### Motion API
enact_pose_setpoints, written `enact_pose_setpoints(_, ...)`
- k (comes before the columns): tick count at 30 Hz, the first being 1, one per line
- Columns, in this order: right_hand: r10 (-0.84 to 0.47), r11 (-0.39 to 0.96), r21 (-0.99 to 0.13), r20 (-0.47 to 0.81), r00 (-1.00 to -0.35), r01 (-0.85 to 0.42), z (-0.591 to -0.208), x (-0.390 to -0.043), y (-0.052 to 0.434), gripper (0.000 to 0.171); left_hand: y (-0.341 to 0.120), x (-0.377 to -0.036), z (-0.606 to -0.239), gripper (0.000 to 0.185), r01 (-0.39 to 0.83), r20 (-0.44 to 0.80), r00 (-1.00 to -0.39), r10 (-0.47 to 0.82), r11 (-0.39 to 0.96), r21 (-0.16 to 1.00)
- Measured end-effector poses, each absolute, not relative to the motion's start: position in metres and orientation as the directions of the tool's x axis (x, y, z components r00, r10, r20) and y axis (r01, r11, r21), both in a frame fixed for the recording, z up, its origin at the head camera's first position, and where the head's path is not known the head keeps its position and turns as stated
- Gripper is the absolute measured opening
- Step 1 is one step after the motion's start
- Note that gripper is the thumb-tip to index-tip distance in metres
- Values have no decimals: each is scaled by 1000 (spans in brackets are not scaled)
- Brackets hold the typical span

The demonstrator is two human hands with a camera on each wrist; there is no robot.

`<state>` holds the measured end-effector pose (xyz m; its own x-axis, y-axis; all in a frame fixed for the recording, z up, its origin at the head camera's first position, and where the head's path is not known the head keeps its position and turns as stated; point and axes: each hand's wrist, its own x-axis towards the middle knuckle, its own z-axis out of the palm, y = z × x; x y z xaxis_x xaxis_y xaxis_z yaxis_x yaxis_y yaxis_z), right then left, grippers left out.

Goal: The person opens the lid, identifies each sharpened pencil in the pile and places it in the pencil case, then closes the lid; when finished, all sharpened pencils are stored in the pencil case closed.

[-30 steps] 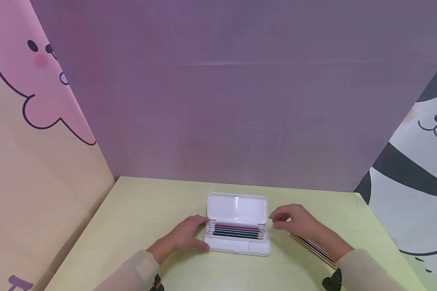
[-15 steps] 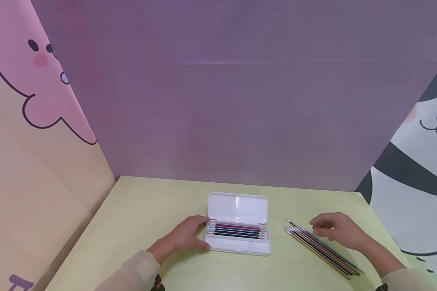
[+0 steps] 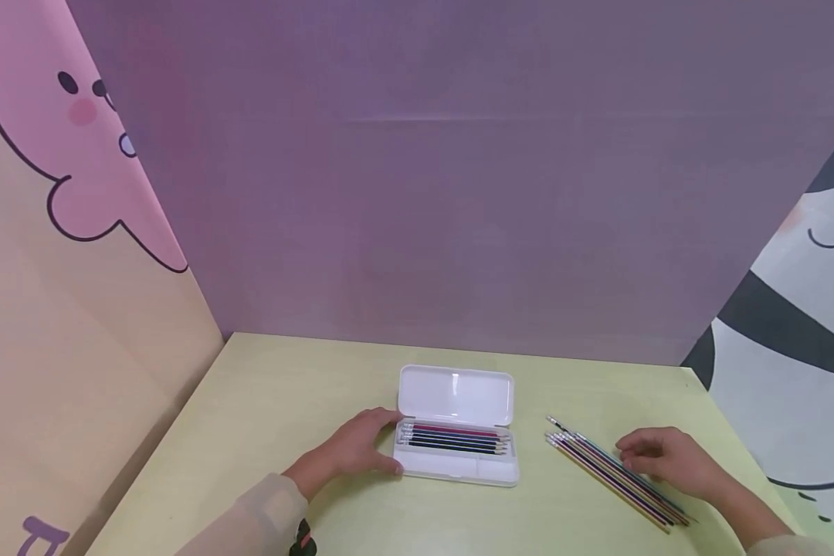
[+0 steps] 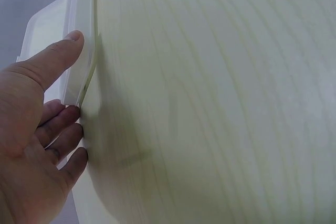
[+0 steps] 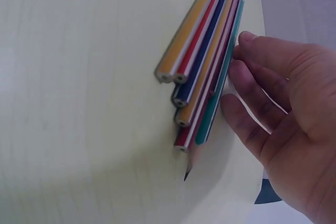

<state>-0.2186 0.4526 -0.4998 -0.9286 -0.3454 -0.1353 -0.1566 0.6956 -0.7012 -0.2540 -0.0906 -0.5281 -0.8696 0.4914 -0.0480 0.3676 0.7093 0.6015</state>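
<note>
An open white pencil case (image 3: 459, 466) lies at the middle of the table, its lid (image 3: 455, 394) tilted back. Several dark pencils and a red one (image 3: 452, 429) rest in its tray. My left hand (image 3: 353, 449) holds the case's left end, thumb at the front corner and fingers at the back. To the right lies a slanting bundle of striped pencils (image 3: 618, 483), yellow, red, blue and maroon, with a green pencil (image 5: 218, 82) along its right side. My right hand (image 3: 670, 462) is beside that green pencil, fingers loosely bent, nothing held.
The pale wooden table (image 3: 306, 371) meets a purple backdrop (image 3: 459, 232) behind. Printed panels stand at both sides, one with a pink figure (image 3: 76, 154), the other with a panda (image 3: 820, 309).
My right hand has moved away from the case to the right, past the pencil bundle, and lowered beside it. The left hand has stayed at the case.
</note>
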Motion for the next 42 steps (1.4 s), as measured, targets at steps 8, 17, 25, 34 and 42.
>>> enact_pose_setpoints(8,-358,706,-683,-117,-926,-187,-504,-223,452,22,-90,-253,-527,87,362,-51,-872,486,713,601)
enact_pose_setpoints(17,-363,786,-544,-23,-931,-293,-508,-225,447,13,-90,-254,-528,88,365,-48,-871,489,709,603)
enact_pose_setpoints(25,-401,772,-541,-7,-916,-333,-509,-230,449,12,-90,-253,-528,88,373,-41,-871,490,713,594)
enact_pose_setpoints(34,-438,760,-519,35,-898,-391,-487,-240,433,12,-92,-253,-527,90,364,-48,-873,485,715,597)
enact_pose_setpoints(42,-505,689,-565,74,-860,-453,-457,-251,388,16,-91,-253,-526,88,360,-48,-873,485,709,607)
